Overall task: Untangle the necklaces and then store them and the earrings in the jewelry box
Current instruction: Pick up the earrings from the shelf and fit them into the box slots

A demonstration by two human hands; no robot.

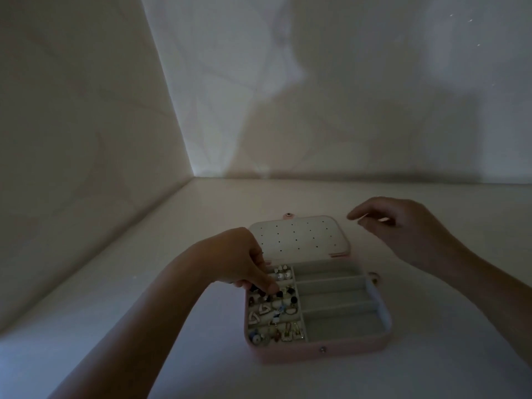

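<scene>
Stowing earrings (273,312) in the jewelry box (345,350), we judge: left hand (230,260) pinches one, needing gentle seating; right hand (403,226) beyond the box, grip unclear.

The jewelry box (288,354) is pink with rounded corners and lies open and flat. Its lid (299,236) is folded back on the far side, showing a pale inner panel dotted with rows of small holes. The tray is lined in pale grey, with long slots (331,295) running across its right part and small compartments down the left. The earrings (276,315) fill those left compartments: pearl studs (282,275) farthest back, black-stoned ones next, then white triangular pieces (257,312), and gold rectangular hoops (290,334) nearest the front wall.
</scene>
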